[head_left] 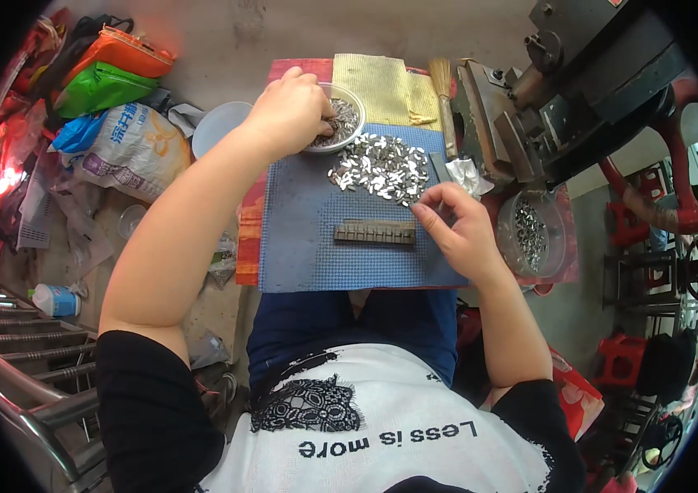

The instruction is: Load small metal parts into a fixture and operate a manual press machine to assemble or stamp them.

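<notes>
Reaching into a clear round bowl (pixel 347 123) of small metal pieces, the left hand (pixel 290 111) has its fingers curled down among them, closed on some of the pieces as far as can be told; the fingertips are hidden inside the bowl. The bowl stands at the far left corner of a blue mat (pixel 316 238), which lies across the person's lap. The right hand (pixel 457 226) rests at the mat's right edge, its thumb and forefinger pinched together on a single small piece at the near edge of a loose pile of shiny metal pieces (pixel 382 167) spread over the far middle of the mat. Near the middle of the mat, just left of the right hand, lies a dark slotted bar (pixel 375 232).

Beyond the mat's far edge lies a yellow cloth (pixel 382 86), with a small brush (pixel 445 103) beside it. To the mat's right stands a second clear tub (pixel 532 234) holding more metal pieces, under a dark press machine (pixel 579 82).

Well left of the mat, on the floor, lie a white printed sack (pixel 131 148) with blue lettering, a green bag (pixel 98 89), an orange bag (pixel 123 51), and a small white bottle (pixel 53 300) with a blue label.
</notes>
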A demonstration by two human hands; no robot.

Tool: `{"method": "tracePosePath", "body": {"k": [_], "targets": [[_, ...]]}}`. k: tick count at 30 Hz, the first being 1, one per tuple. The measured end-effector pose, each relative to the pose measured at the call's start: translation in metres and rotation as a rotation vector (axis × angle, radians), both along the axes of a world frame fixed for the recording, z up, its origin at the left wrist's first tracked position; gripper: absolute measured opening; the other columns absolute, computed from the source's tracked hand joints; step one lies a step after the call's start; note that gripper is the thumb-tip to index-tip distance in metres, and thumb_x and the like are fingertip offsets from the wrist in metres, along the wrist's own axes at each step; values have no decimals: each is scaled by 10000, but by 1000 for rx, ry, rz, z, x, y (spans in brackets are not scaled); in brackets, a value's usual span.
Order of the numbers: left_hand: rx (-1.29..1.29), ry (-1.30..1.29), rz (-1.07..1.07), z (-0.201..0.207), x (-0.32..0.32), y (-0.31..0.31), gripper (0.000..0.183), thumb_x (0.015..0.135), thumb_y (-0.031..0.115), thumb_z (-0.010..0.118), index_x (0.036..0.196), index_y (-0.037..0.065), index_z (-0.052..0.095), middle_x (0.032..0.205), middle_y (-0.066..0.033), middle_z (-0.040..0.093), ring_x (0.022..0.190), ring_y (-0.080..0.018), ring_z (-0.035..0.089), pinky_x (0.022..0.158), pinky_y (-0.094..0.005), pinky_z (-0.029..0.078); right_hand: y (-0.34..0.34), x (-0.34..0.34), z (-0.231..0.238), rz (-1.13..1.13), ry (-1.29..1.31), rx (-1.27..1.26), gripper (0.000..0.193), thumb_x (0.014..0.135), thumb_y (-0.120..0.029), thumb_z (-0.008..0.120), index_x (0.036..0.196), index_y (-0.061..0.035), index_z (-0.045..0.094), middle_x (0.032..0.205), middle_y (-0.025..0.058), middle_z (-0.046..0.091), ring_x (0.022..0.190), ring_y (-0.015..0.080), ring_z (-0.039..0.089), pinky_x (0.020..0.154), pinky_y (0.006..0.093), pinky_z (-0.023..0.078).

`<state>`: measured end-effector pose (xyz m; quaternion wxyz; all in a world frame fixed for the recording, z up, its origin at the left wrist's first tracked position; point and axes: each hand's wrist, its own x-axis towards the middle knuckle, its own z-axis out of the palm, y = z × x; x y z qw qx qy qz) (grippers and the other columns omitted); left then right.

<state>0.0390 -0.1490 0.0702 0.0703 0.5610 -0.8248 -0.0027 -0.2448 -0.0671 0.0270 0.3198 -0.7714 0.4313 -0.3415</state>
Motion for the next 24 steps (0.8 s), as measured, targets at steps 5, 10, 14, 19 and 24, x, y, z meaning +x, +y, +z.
{"method": "tracePosePath", "body": {"k": [5, 10, 14, 19, 24], "targets": [[-153, 231, 8, -28, 13, -6, 201, 769, 261, 790, 922, 133, 817, 947, -82, 685, 1031, -289, 583, 936, -399, 486, -43, 44, 39, 42, 25, -259, 181, 891, -168, 718, 937, -3, 660, 850, 84, 641, 789, 185, 588, 736, 309, 470], [-184, 506, 31, -39, 19, -1, 188, 756, 241, 813, 916, 144, 820, 950, -50, 700, 1004, -268, 586, 936, -390, 476, -106, 103, 39, 80, 400, -342, 255, 956, -249, 601, 947, -14, 700, 974, 186, 696, 999, 369, 627, 863, 463, 498], [-153, 563, 58, -30, 17, 6, 134, 787, 130, 791, 918, 107, 803, 1008, -27, 716, 1070, -242, 580, 963, -356, 478, -111, 119, 49, 140, 439, -169, 258, 945, -255, 606, 964, -23, 715, 994, 201, 705, 981, 382, 651, 865, 475, 513], [-159, 559, -30, -27, 21, 9, 170, 818, 88, 750, 985, 79, 785, 1130, -54, 729, 1204, -269, 561, 1029, -382, 455, -119, 121, 27, 209, 153, -192, 266, 942, -255, 606, 958, -9, 705, 939, 209, 701, 913, 391, 660, 821, 463, 518], [-34, 695, -30, -27, 30, 8, 209, 837, 107, 745, 1039, 62, 774, 1161, -83, 726, 1282, -281, 537, 1067, -390, 436, -117, 121, 32, 239, 130, -173, 233, 932, -244, 635, 968, -24, 702, 933, 200, 706, 892, 378, 665, 789, 447, 518]]}}
